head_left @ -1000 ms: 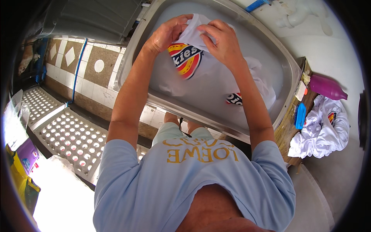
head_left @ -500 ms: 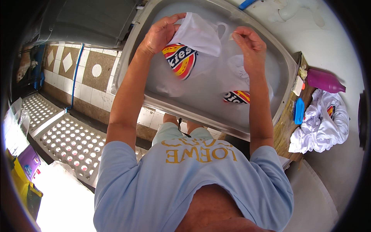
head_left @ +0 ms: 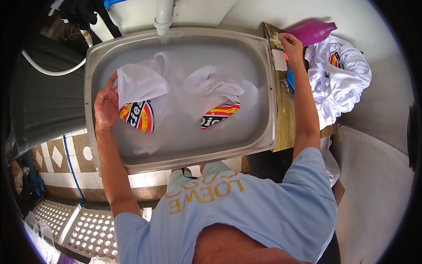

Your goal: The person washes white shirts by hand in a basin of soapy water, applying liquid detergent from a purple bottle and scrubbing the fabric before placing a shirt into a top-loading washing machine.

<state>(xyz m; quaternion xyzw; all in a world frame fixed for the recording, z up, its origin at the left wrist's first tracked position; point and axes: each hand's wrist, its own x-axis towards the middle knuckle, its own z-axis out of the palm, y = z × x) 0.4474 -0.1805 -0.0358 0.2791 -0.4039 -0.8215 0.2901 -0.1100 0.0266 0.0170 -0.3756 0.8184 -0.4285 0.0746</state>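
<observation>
My left hand (head_left: 107, 104) is closed on the edge of a wet white shirt (head_left: 140, 83) at the left side of the steel basin (head_left: 198, 160). Part of this shirt is lifted clear of the cloudy water; its colourful printed patch lies at the surface below. Over the wooden ledge to the right, my right hand (head_left: 293, 46) has its fingers pinched together at some pale, crumpled bits (head_left: 276, 41). What sits between those fingertips is too small to make out. A second white garment (head_left: 215, 86) with a similar patch floats, partly sunk, in the middle of the basin.
On the wooden ledge (head_left: 285, 125) lie a whitish block (head_left: 278, 60) and a blue brush (head_left: 290, 80), partly behind my right forearm. Beyond are a purple bottle (head_left: 313, 32) and a heap of white garments (head_left: 340, 83). A white pipe (head_left: 164, 17) stands behind the basin.
My right hand has moved from above the basin, with a small pale bit at its fingertips, to the ledge. My left hand keeps hold of the shirt. The view has swung right.
</observation>
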